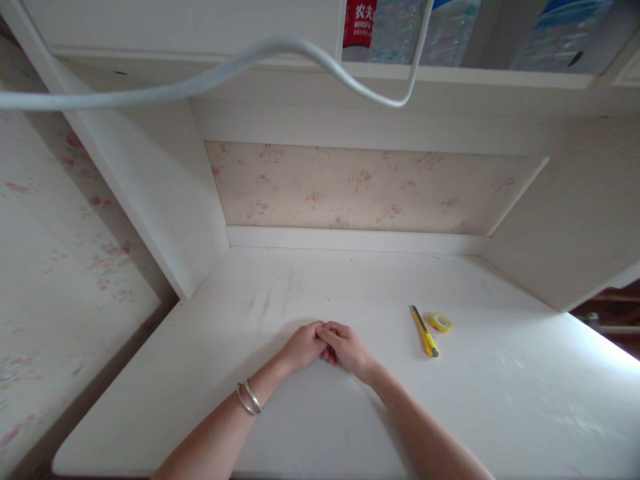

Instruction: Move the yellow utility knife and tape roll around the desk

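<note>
My left hand point(303, 347), with two silver bangles point(249, 398) on its wrist, rests on the white desk point(210, 320). Clasped against it is my right hand point(350, 350), its thumb lying over the left fingers. Both hands are closed, and no object shows between them. A yellow utility knife point(425, 332) lies to the right of my hands, apart from them. Just beyond the knife is a small roll of yellow tape point(441, 323). Neither hand touches the knife or the tape.
A white cable point(215, 79) hangs across the upper view, in front of a shelf point(200, 27) holding plastic bottles point(450, 30). White side panels point(150, 167) flank the desk. Behind it is a flowered wall point(350, 187).
</note>
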### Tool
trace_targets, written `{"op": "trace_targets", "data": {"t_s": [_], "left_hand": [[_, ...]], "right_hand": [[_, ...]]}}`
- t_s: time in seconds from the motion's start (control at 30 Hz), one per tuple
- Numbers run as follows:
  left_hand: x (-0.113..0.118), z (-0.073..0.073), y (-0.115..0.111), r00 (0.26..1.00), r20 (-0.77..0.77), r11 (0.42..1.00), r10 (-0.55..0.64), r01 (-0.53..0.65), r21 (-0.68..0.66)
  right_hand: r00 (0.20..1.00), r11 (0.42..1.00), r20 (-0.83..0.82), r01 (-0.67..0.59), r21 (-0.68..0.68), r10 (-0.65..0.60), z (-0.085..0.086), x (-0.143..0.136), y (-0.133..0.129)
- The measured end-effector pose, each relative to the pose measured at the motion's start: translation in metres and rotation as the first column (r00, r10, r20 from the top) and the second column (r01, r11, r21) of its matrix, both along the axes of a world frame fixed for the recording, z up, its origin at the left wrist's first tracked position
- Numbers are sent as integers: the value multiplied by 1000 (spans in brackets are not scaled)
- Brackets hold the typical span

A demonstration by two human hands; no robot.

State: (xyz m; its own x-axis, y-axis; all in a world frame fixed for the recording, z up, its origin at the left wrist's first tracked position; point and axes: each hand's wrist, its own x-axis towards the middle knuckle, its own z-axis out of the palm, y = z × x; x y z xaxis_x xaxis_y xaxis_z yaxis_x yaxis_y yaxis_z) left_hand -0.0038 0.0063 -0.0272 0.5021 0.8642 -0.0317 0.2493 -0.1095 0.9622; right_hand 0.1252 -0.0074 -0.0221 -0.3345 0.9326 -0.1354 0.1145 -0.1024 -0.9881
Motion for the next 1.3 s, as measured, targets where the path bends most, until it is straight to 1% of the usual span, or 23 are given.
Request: {"op": "trace_targets", "data": {"t_s": [0.03, 0.1, 0.17, 0.2, 0.23, 0.27, 0.33, 0.37, 0.4, 0.43, 0.47, 0.5, 0.53, 0.6, 0.7, 0.77, 0.83, 0.93, 0.97, 1.03, 1.1, 1.2, 1.3], "left_hand": [[0, 2, 0, 1000, -24, 999, 17, -16, 28], [-1, 5, 0, 994, -87, 993, 66, -57, 102], [-1, 7, -1, 985, -143, 985, 92, -70, 156], [-1, 8, -2, 983, -161, 984, 90, -63, 167], [-2, 9, -2, 982, -173, 984, 83, -53, 171], [-2, 8, -2, 981, -178, 983, 78, -47, 175], [-2, 8, -3, 980, -182, 982, 85, -51, 183], [-2, 7, -3, 979, -184, 981, 89, -55, 184], [-2, 6, -2, 979, -184, 981, 90, -56, 184], [-2, 6, -2, 979, -183, 981, 91, -56, 185], [-2, 5, -2, 980, -180, 981, 89, -55, 186], [-2, 4, -2, 981, -176, 980, 88, -54, 189], [-2, 4, -1, 981, -171, 980, 89, -55, 193], [-1, 3, -1, 982, -165, 979, 94, -61, 195], [-1, 2, -1, 981, -162, 979, 104, -72, 191], [-1, 2, -1, 981, -166, 979, 102, -69, 193], [-1, 3, -1, 980, -170, 976, 106, -70, 205], [-1, 4, 0, 980, -154, 977, 129, -98, 191], [0, 4, 0, 981, -144, 982, 131, -109, 155], [0, 6, 2, 985, -108, 990, 137, -134, 32], [0, 9, 3, 985, -36, 980, 167, -170, -105], [-4, 15, 7, 969, 118, 950, 216, -181, -254], [-10, 19, 10, 938, 219, 925, 268, -187, -331]], "right_hand": [[999, 999, 42, 0, 39, -2, 2, 2, 0], [986, 985, 158, 22, 171, -49, 9, 10, -1], [942, 943, 284, 79, 323, -176, 18, 26, 0], [902, 919, 347, 117, 376, -257, 23, 38, 0], [837, 888, 417, 161, 431, -355, 28, 52, 0], [747, 850, 491, 184, 494, -448, 32, 67, 1], [495, 777, 626, 183, 602, -602, 37, 99, 0], [368, 763, 680, 161, 625, -634, 37, 115, -2], [247, 759, 720, 137, 637, -649, 37, 129, -5], [147, 765, 751, 110, 634, -644, 34, 141, -8], [76, 783, 780, 85, 616, -621, 31, 150, -11], [36, 810, 810, 61, 583, -586, 27, 158, -15], [23, 838, 838, 38, 544, -545, 23, 162, -18], [31, 874, 873, 17, 486, -486, 15, 165, -23], [96, 873, 868, 29, 487, -488, 9, 157, -22], [202, 862, 841, 35, 505, -501, 10, 145, -15], [336, 864, 805, 57, 501, -489, 13, 128, -6], [506, 870, 721, 141, 471, -473, 19, 97, 10], [566, 873, 682, 162, 459, -464, 21, 86, 14], [679, 892, 601, 194, 409, -423, 22, 63, 22], [768, 897, 504, 203, 393, -394, 23, 41, 26], [872, 886, 358, 159, 436, -332, 24, 11, 26], [929, 889, 275, 107, 446, -250, 25, -9, 21]]}}
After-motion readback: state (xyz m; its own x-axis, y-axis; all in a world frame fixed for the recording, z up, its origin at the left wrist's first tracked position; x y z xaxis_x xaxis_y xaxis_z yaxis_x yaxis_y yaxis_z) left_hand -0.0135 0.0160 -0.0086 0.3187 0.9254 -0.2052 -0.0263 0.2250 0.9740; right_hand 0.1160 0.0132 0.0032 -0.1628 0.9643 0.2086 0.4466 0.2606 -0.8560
